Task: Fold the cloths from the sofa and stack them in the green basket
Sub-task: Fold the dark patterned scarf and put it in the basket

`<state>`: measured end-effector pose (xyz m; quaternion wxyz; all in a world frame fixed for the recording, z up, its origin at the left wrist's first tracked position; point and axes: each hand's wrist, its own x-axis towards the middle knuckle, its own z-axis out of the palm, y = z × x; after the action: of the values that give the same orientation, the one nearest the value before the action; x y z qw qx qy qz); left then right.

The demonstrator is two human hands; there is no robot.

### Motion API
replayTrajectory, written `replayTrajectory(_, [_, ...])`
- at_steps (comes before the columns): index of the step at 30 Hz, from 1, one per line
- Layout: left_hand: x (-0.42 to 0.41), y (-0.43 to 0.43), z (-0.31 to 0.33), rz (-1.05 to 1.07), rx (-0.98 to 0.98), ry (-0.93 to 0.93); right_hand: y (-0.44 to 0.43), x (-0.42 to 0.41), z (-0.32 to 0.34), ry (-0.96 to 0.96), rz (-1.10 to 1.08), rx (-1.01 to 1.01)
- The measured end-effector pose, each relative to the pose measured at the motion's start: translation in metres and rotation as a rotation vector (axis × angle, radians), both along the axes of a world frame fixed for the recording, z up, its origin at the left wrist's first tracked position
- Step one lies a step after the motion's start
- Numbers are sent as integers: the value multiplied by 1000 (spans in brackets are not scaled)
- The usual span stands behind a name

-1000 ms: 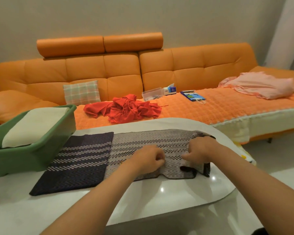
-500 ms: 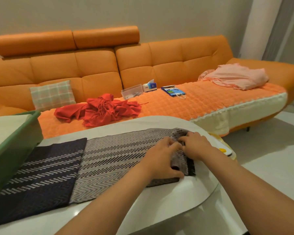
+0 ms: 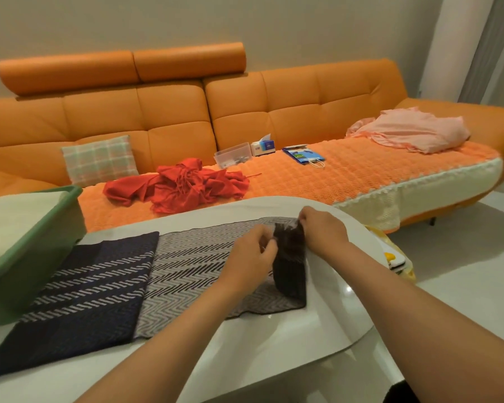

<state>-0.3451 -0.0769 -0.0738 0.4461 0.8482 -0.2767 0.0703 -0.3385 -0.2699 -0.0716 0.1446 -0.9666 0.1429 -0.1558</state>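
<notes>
Where the orange sofa (image 3: pixel 172 120) runs across the back of the room, its left end is cut off by the frame edge. In front of it the white worktop (image 3: pixel 274 344) curves round, its near edge hidden under the person's forearms. A long herringbone cloth (image 3: pixel 186 266) lies flat along the worktop, grey in the middle and navy at the left, where its corner reaches the frame edge. The green basket (image 3: pixel 26 257) stands at the worktop's left end, only partly in view, with a folded cream cloth (image 3: pixel 21 216) inside it. On the sofa seat a crumpled red cloth (image 3: pixel 181 190) lies near the middle and a pink cloth (image 3: pixel 413 130) is heaped at the far right.

The left hand (image 3: pixel 252 257) and right hand (image 3: pixel 323 231) both pinch the herringbone cloth's dark right end, holding it raised and turned over the grey part. Whether that end is fringed is too blurred to tell.

A plaid cushion (image 3: pixel 99 159), a clear box (image 3: pixel 233 154), a tissue box (image 3: pixel 264 146) and a blue paper bag (image 3: pixel 303 154) sit along the sofa. A yellow object (image 3: pixel 396 257) beyond the worktop's right rim is mostly hidden.
</notes>
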Motion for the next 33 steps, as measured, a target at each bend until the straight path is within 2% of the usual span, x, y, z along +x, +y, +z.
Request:
replayTrajectory(3, [6,37,10,89,-42,94,34,17,16,-136,109,160])
replayTrajectory(8, [13,114,16,244,251,80,126,40,28,-114,411,247])
replayTrajectory(10, [15,147,17,312,426,104,161,47,25,-40,524,206])
replayTrajectory(13, [16,191,18,308,804,213,197,52,16,206,658,149])
replayTrajectory(15, [18,211,17,298,887,281,205,58,8,310,664,94])
replayTrajectory(20, [31,209,18,353,743,279,180,74,-1,301,513,85])
replayTrajectory(25, [41,190,14,305,909,267,163,75,-10,377,517,-15])
replayTrajectory(28, [41,194,14,226,891,332,168,67,-9,313,555,-55])
replayTrajectory(30, [40,200,10,191,780,337,175,56,-7,273,603,-51])
replayTrajectory(33, [37,207,7,201,447,374,187,33,2,272,693,-8])
